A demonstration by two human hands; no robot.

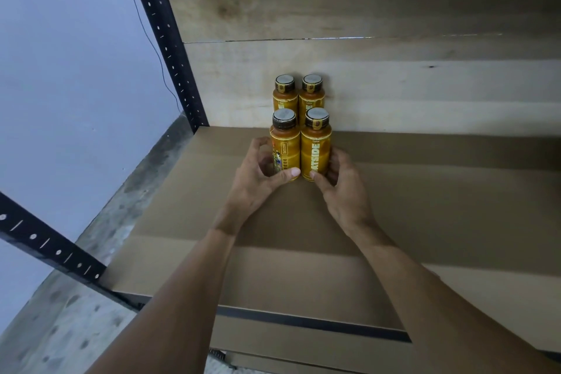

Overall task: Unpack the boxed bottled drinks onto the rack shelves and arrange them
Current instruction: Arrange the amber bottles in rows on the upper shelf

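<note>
Two hands hold the front pair of four bottles on a rack shelf.

A pale, grainy wooden back panel rises behind the flat, matte brown shelf, beside a black perforated metal upright. The left hand curls its thumb and fingers round the front-left bottle. The right hand wraps the front-right bottle the same way. Both bottles stand upright toward the back of the shelf, touching each other. Just behind them, close to the panel, stand the rear-left bottle and the rear-right bottle. All four are round, glossy amber-yellow cylinders with dark caps topped in dull silver.
</note>
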